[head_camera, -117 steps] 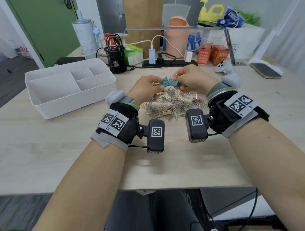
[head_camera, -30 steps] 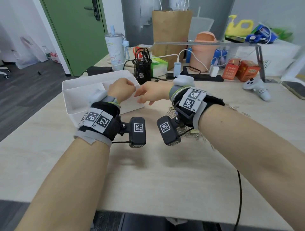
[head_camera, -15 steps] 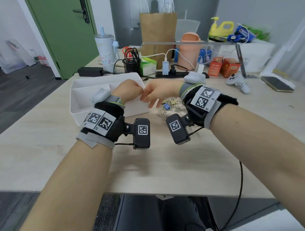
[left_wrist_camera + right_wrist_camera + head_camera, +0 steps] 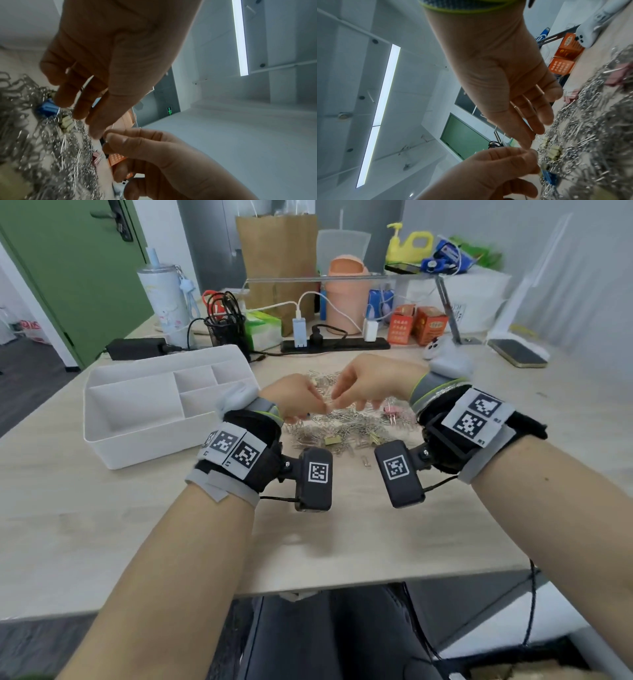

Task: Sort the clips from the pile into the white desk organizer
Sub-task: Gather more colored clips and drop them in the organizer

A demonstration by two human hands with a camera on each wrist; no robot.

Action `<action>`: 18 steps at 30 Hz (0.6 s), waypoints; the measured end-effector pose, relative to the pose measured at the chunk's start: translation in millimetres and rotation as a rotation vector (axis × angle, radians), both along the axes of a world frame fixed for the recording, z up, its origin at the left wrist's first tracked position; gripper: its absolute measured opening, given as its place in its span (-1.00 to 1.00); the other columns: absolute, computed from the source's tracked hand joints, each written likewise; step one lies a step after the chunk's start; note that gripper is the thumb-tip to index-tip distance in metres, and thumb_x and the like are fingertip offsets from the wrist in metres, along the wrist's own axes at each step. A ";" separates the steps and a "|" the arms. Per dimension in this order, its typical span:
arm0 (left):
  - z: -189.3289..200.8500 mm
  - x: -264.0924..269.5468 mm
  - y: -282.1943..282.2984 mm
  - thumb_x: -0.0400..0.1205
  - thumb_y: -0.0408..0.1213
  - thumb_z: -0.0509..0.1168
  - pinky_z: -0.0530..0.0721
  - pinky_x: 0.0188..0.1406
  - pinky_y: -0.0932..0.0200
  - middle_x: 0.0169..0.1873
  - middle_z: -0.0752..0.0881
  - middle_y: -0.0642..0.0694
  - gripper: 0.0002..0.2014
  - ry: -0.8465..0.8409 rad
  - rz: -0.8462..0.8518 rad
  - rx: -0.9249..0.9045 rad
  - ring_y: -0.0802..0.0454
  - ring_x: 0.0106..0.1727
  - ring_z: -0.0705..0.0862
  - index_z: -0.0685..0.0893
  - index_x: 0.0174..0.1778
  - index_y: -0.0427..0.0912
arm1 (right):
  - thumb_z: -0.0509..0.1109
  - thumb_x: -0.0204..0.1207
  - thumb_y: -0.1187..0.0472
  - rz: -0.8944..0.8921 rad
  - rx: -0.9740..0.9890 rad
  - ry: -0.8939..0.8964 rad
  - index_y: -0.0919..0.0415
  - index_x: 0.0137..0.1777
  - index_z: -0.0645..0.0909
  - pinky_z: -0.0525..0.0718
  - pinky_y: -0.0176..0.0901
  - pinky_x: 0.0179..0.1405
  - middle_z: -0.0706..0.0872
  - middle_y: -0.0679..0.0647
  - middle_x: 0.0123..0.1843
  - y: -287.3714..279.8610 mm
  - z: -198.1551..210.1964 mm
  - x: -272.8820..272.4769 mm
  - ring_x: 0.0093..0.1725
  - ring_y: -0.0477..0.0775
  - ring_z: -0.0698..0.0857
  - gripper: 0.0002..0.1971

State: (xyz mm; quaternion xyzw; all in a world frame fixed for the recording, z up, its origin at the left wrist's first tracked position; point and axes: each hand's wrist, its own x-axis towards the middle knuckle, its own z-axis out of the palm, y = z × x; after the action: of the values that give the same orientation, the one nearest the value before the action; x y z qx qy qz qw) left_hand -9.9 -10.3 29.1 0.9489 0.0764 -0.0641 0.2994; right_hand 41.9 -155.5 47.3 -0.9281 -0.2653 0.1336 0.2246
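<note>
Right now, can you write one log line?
left hand: fingers curled, contents unclear | right hand: fingers straight | both above clip pile | organizer: looks empty

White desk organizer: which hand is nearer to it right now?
Left. The left hand hovers over the clip pile, just off the white desk organizer's right end. The right hand sits farther right, beyond the left hand.

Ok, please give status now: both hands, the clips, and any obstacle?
Left hand pinched, contents unclear; right hand open, fingers relaxed. Both over clip pile. White organizer sits left, compartments look empty. Nothing blocks.
</note>
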 end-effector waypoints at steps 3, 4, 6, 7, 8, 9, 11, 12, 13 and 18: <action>-8.2 4.4 -6.9 0.47 -0.05 0.49 0.57 -0.40 0.28 -0.30 0.66 -0.02 -0.71 0.081 -0.037 0.042 0.09 -0.26 0.60 0.75 0.05 -0.09 | 0.55 0.39 0.12 -0.062 -0.022 0.008 0.18 0.06 0.75 0.57 -0.24 -0.48 0.75 0.04 -0.20 -15.3 -10.2 0.8 -0.35 -0.08 0.66 -0.74; -10.6 6.0 -8.5 0.44 -0.05 0.52 0.58 -0.39 0.29 -0.30 0.68 -0.02 -0.70 0.102 -0.046 0.042 0.08 -0.26 0.60 0.75 0.02 -0.08 | 0.57 0.38 0.09 -0.089 -0.018 0.011 0.18 0.04 0.75 0.56 -0.24 -0.47 0.73 0.02 -0.27 -19.8 -13.1 1.7 -0.37 -0.07 0.64 -0.73; -12.7 6.2 -7.2 0.40 -0.06 0.56 0.62 -0.28 0.24 -0.21 0.76 -0.09 -0.70 0.143 -0.081 0.041 0.04 -0.20 0.62 0.76 -0.02 -0.07 | 0.60 0.33 0.03 -0.119 -0.023 0.019 0.19 0.01 0.76 0.52 -0.25 -0.46 0.68 0.04 -0.35 -23.4 -17.3 0.9 -0.38 -0.02 0.61 -0.68; -13.4 7.0 -7.2 0.38 -0.06 0.57 0.65 -0.20 0.20 -0.16 0.80 -0.15 -0.69 0.162 -0.099 0.042 0.02 -0.18 0.63 0.77 -0.03 -0.08 | 0.61 0.29 0.00 -0.126 -0.038 0.027 0.18 0.00 0.76 0.51 -0.23 -0.46 0.67 0.07 -0.35 -26.0 -18.5 0.6 -0.36 0.02 0.60 -0.65; -14.3 7.4 -7.1 0.37 -0.04 0.57 0.68 -0.12 0.16 -0.14 0.82 -0.19 -0.69 0.176 -0.110 0.042 0.02 -0.17 0.63 0.78 -0.05 -0.08 | 0.62 0.26 -0.03 -0.130 -0.066 0.037 0.17 -0.02 0.76 0.52 -0.21 -0.44 0.67 0.09 -0.34 -28.1 -20.0 -0.1 -0.34 0.04 0.60 -0.63; -14.7 7.1 -6.4 0.35 -0.02 0.58 0.70 -0.06 0.14 -0.16 0.82 -0.18 -0.68 0.182 -0.117 0.038 0.02 -0.17 0.64 0.79 -0.07 -0.09 | 0.64 0.23 -0.05 -0.127 -0.103 0.052 0.16 -0.04 0.76 0.53 -0.20 -0.43 0.67 0.08 -0.35 -29.7 -20.9 -1.4 -0.33 0.05 0.60 -0.62; -15.7 6.9 -9.5 0.33 0.07 0.56 0.67 -0.08 0.18 -0.25 0.77 -0.07 -0.63 0.188 -0.132 0.041 0.04 -0.17 0.64 0.79 -0.08 -0.07 | 0.66 0.20 -0.02 -0.126 -0.145 0.098 0.15 -0.06 0.77 0.53 -0.23 -0.46 0.66 0.02 -0.40 -34.5 -24.4 -1.9 -0.37 0.01 0.59 -0.64; -15.9 6.0 -10.4 0.31 0.12 0.55 0.66 -0.09 0.18 -0.25 0.76 -0.04 -0.61 0.183 -0.142 0.058 0.04 -0.15 0.65 0.80 -0.07 -0.04 | 0.67 0.21 0.02 -0.124 -0.151 0.115 0.16 -0.05 0.78 0.51 -0.26 -0.49 0.65 0.00 -0.42 -35.2 -25.6 -2.3 -0.39 -0.02 0.59 -0.65; -16.3 5.0 -11.3 0.30 0.16 0.54 0.67 -0.06 0.17 -0.19 0.77 -0.04 -0.60 0.179 -0.159 0.082 0.01 -0.10 0.68 0.79 -0.07 0.00 | 0.67 0.22 0.05 -0.122 -0.149 0.129 0.18 -0.04 0.78 0.51 -0.28 -0.51 0.65 -0.01 -0.42 -35.6 -27.4 -2.3 -0.41 -0.04 0.58 -0.66; -21.4 3.4 -7.4 0.36 0.09 0.53 0.59 -0.19 0.21 -0.15 0.78 -0.03 -0.74 0.098 -0.157 -0.036 0.07 -0.15 0.65 0.75 -0.15 0.06 | 0.63 0.31 0.11 -0.176 -0.024 0.115 0.31 -0.09 0.75 0.49 -0.33 -0.55 0.62 0.00 -0.57 -34.5 -29.2 -1.2 -0.57 -0.08 0.52 -0.70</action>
State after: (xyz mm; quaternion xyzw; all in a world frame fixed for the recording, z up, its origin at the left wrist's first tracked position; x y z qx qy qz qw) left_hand -6.4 -17.7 7.8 0.9421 0.0149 -0.1350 0.3065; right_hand 40.7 -190.0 18.2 -0.9413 -0.1678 0.1693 0.2391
